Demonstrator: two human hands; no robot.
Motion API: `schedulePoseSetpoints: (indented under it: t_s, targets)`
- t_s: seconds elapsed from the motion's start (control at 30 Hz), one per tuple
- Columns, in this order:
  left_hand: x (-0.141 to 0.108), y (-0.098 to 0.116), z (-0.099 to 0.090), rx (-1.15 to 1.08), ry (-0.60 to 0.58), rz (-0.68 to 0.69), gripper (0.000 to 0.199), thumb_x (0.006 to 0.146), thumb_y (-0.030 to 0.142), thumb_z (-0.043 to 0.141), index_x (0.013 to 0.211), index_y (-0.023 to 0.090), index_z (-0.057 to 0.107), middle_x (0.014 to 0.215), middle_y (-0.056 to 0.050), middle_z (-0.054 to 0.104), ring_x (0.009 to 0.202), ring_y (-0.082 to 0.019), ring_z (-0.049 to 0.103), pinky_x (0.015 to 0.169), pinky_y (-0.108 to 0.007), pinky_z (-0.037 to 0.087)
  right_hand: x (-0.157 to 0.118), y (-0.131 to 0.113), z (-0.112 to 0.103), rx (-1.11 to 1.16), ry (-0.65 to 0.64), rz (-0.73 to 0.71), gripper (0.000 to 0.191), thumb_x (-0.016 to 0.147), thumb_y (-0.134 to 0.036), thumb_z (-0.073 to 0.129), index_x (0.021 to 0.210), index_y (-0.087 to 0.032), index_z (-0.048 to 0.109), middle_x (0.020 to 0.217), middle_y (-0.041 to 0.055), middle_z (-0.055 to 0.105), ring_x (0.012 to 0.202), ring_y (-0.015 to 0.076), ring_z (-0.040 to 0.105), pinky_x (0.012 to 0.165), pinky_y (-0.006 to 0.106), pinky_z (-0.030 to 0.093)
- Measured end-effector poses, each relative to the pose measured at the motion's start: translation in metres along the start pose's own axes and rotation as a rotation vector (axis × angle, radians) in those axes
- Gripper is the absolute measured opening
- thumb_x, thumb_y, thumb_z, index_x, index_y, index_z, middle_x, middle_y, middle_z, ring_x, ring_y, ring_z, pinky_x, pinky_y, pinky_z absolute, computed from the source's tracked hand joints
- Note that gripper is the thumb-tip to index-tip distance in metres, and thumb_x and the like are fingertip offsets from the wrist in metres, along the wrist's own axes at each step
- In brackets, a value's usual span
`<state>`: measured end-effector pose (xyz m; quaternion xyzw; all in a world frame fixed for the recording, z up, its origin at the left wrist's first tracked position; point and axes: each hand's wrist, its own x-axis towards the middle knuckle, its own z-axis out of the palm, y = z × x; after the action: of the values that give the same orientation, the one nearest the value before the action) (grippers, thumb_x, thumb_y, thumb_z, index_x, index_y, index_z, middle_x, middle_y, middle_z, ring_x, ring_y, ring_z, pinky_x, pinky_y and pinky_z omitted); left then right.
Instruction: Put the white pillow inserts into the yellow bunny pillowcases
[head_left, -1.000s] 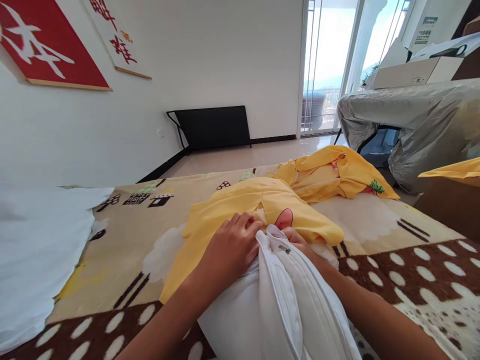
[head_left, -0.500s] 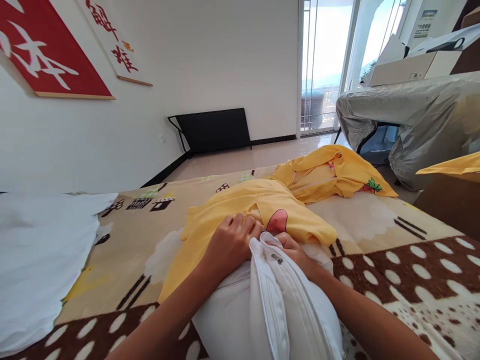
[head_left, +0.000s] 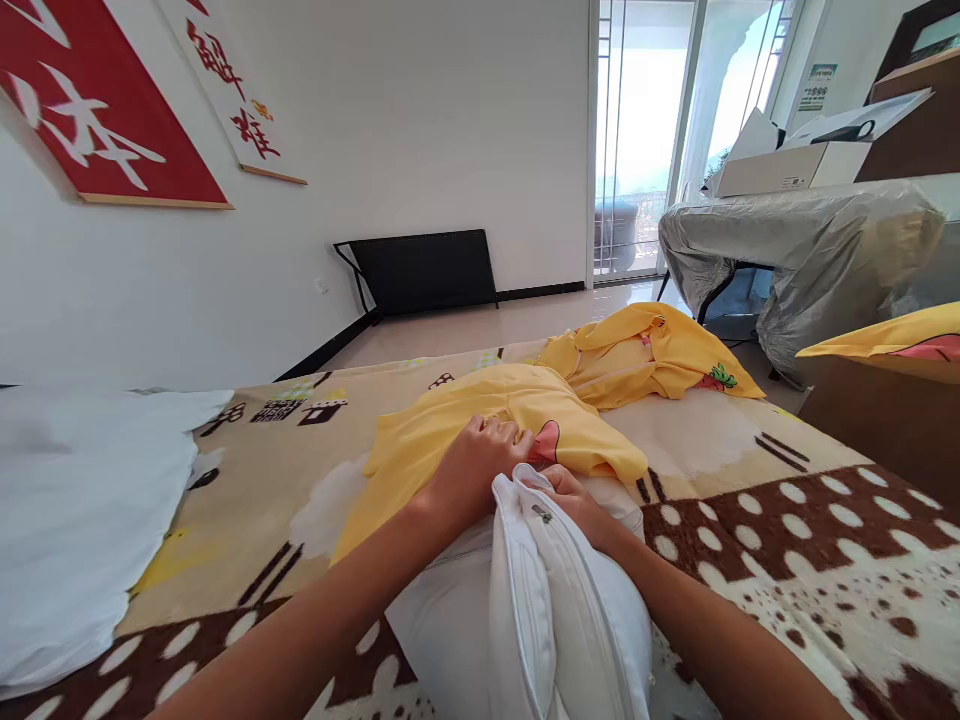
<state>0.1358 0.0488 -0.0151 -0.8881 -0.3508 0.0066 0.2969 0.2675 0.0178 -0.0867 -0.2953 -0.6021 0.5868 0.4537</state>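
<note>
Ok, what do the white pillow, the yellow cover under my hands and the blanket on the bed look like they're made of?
White pillow: smooth woven cloth, likely cotton or polyester, matte, with stitched piping and a small metal zipper pull.
Yellow cover: thin, soft printed fabric; it creases and drapes loosely under the left hand and right hand.
Blanket: looks like plush fleece, with a fuzzy, slightly blurred printed pattern.

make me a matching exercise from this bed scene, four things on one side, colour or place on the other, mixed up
Things:
1. pillow
2. pillowcase
3. wall sign
4. folded frame

Descriptions:
A. black, leaning on the far wall
B. white, between both forearms
C. red with white characters
D. yellow, under the left hand

Pairs: 1-B, 2-D, 3-C, 4-A
</note>
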Motion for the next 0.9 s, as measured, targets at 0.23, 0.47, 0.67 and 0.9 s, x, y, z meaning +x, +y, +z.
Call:
schedulePoseSetpoints:
  t_s: [0.23,0.47,0.67,0.9]
  targets:
    - [-0.011,-0.020,-0.014,-0.044,0.140,-0.154,0.023,0.081,0.014,0.048,0.099,0.018,0.062,0.098,-0.009,0.067,0.093,-0.027,0.060,0.075,-0.039,0.041,-0.004,-0.002,0.005,0.093,-0.069,0.053,0.060,0.063,-0.069,0.064,0.050,-0.020,0.032,0.051,-0.0073,0.023,0.050,0.0057,0.016,0.048,0.026,0.013]
    - [-0.012,-0.025,-0.015,-0.099,-0.033,-0.260,0.015,0.080,0.019,0.047,0.085,0.019,0.061,0.075,-0.004,0.066,0.070,-0.024,0.063,0.051,-0.030,0.031,-0.002,0.001,0.004,0.120,-0.070,0.064,0.059,0.061,-0.069,0.065,0.051,-0.019,0.037,0.050,-0.0078,0.024,0.049,0.0050,0.015,0.047,0.026,0.011]
    - [-0.018,-0.019,-0.018,-0.124,-0.032,-0.214,0.030,0.083,0.017,0.045,0.110,0.020,0.058,0.089,-0.005,0.067,0.072,-0.023,0.064,0.050,-0.030,0.031,-0.001,0.002,0.003,0.070,-0.083,-0.002,0.056,0.066,-0.066,0.064,0.051,-0.019,0.037,0.054,-0.0066,0.024,0.051,0.0061,0.015,0.048,0.025,0.013]
    - [-0.005,-0.026,0.005,-0.278,0.087,-0.198,0.029,0.088,0.029,0.046,0.113,0.032,0.061,0.101,-0.002,0.064,0.079,-0.017,0.063,0.055,-0.026,0.036,0.002,-0.006,0.008,0.060,-0.054,0.065,0.055,0.061,-0.070,0.064,0.053,-0.019,0.043,0.053,-0.0061,0.027,0.052,0.0066,0.020,0.048,0.023,0.019]
